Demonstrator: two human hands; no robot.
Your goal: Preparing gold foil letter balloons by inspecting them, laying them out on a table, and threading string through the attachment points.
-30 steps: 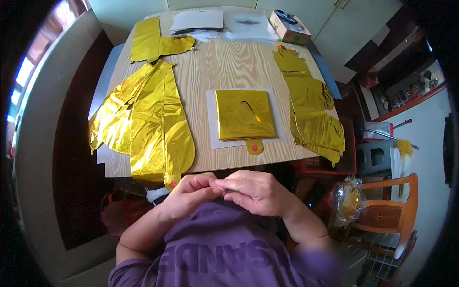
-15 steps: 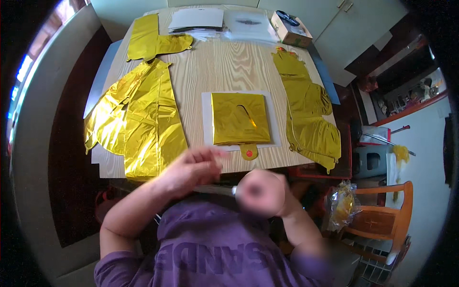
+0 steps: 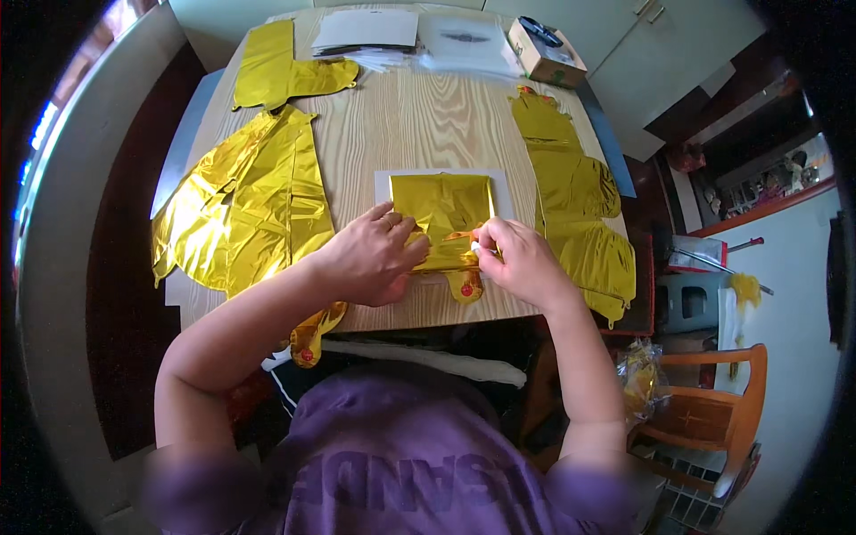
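Observation:
A folded gold foil balloon (image 3: 441,196) lies on a white card (image 3: 500,189) at the table's near middle. Its tab (image 3: 465,287), marked with a red spot, sticks out toward me. My left hand (image 3: 379,254) rests over the balloon's left near corner, fingers bent but apart, seemingly pressing the foil. At the right near side, my right hand (image 3: 526,267) is closed in a pinch on a small white piece, its tip right against the foil. Most of that piece is hidden by my fingers, and I cannot tell its kind.
Flat gold foil balloons lie at the left (image 3: 259,205), far left (image 3: 267,67) and right (image 3: 571,178) of the table (image 3: 419,125). At the back are stacked white cards (image 3: 366,31), clear plastic sleeves (image 3: 464,45) and a cardboard box (image 3: 546,58). A wooden chair (image 3: 713,410) stands right.
Both hands have moved from the table's near edge forward onto the folded balloon. The balloon at left now has its tabbed end visible below my left forearm.

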